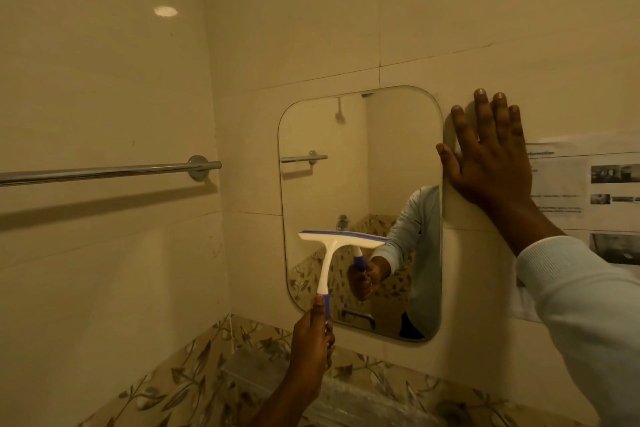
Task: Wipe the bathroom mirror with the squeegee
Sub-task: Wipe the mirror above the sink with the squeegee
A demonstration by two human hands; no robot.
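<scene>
Now your left hand [311, 350] grips the squeegee [330, 253], blade low on the mirror [346, 166]; your right hand [491, 166] presses flat, fingers straight, beside it. Wiping looks underway, likely unfinished.

Towel rail [104, 172] cut off left, notice [606, 191] unreadable
</scene>
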